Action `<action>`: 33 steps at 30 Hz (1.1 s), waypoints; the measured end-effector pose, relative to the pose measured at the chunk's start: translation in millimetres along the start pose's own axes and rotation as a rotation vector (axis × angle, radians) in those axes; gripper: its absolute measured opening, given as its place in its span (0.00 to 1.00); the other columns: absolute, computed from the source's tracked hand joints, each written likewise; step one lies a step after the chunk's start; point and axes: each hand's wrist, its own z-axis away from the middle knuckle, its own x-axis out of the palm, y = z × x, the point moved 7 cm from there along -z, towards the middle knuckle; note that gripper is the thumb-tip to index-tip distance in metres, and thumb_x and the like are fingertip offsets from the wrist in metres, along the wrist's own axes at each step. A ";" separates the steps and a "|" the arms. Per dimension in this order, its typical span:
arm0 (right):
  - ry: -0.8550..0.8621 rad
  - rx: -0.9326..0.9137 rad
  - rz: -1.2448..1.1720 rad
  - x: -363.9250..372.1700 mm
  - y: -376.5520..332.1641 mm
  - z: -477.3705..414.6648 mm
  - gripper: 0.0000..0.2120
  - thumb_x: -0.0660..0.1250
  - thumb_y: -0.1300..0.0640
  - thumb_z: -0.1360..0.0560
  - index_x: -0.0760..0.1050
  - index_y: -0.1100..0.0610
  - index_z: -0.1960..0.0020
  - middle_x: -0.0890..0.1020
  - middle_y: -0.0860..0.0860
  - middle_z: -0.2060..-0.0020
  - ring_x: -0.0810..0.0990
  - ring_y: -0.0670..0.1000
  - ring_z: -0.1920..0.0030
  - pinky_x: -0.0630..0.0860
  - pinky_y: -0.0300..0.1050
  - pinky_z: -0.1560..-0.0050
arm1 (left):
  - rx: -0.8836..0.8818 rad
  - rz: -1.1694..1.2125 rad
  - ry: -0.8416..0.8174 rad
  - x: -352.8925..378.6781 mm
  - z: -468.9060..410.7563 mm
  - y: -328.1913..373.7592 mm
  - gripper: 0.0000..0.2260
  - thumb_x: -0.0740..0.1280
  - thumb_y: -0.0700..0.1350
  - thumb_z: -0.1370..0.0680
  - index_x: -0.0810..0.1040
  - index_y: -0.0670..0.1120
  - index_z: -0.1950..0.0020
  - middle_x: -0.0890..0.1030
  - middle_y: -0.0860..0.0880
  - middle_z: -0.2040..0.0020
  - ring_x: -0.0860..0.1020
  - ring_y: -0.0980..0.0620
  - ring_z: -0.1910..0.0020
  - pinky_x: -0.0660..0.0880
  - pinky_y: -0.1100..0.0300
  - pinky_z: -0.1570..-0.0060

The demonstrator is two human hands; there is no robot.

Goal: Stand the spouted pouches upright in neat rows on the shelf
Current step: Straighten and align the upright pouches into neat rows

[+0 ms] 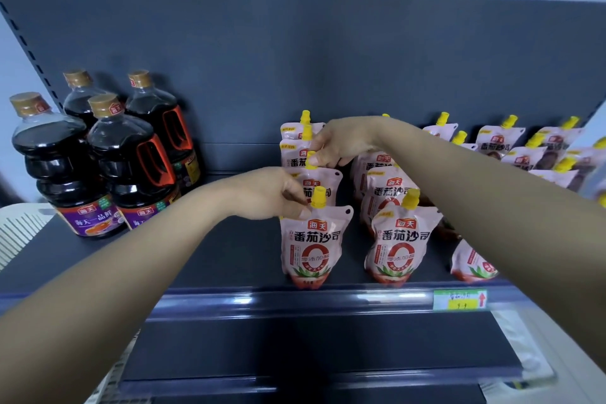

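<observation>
Pink spouted pouches with yellow caps stand in rows on the dark shelf. My left hand pinches the top left corner of the front pouch of the left row, just beside its yellow spout. My right hand grips the top of a pouch further back in the same row, fingers curled round it near its cap. A second row is led by another upright pouch. A third pouch to the right is partly hidden under my right forearm.
Several dark soy sauce bottles stand at the shelf's left. More pouches of a paler kind fill the back right. A green and yellow price tag sits on the shelf's front rail. A lower shelf lies beneath.
</observation>
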 end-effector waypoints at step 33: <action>0.292 -0.030 0.040 -49.1 143.8 91.5 0.14 0.69 0.58 0.25 0.78 0.58 0.40 0.78 0.47 0.52 0.76 0.48 0.49 0.68 0.39 0.48 | 0.007 -0.023 0.157 66.3 -79.3 105.9 0.08 0.65 0.38 0.24 0.81 0.38 0.49 0.82 0.46 0.50 0.77 0.52 0.50 0.71 0.63 0.47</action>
